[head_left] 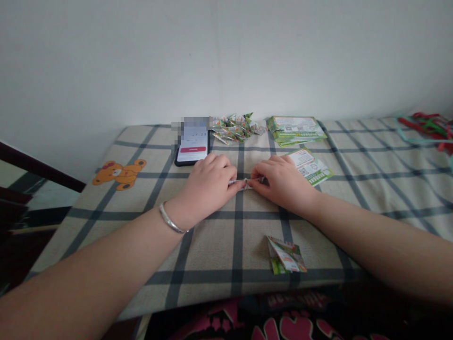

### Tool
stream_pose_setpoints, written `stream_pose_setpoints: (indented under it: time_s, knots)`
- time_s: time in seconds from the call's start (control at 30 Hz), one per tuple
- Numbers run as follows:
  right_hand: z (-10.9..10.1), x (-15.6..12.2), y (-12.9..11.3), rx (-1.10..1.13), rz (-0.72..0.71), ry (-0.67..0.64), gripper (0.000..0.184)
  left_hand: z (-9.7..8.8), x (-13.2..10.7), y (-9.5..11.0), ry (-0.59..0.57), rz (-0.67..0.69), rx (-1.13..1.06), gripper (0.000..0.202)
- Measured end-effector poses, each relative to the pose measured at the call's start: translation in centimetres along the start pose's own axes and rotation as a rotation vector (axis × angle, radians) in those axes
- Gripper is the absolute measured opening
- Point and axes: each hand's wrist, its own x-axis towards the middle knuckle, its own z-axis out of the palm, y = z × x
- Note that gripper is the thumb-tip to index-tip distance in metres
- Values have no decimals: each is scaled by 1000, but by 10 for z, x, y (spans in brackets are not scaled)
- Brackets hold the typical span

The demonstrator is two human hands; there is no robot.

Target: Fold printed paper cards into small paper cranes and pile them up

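My left hand (208, 182) and my right hand (281, 182) meet at the middle of a checked cloth surface (212, 245). Both pinch a small folded strip of printed paper (245, 183) between their fingertips, pressed down on the cloth. My left wrist wears a silver bangle (171, 221). A partly folded green-and-white leaflet (286, 256) lies nearer to me, below my right forearm. Just beyond my right hand lies a flat leaflet (311, 167).
A phone (193, 146) with a lit screen lies behind my left hand. A pile of folded paper pieces (235, 126) and a stack of green leaflets (295, 129) sit by the wall. Coloured cords (430, 126) lie at far right. A bear patch (118, 174) marks the cloth's left side.
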Motion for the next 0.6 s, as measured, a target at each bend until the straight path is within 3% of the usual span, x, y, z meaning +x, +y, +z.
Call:
stream_pose_setpoints:
  time_s: [0.33,0.6]
  knots:
    - [3,3,0,-38,7,-7,15,-7,-3,7,34,10,79,24]
    - [-1,4,20,143,36,-52,19,-12,-2,-3,-75,-70,-30,27]
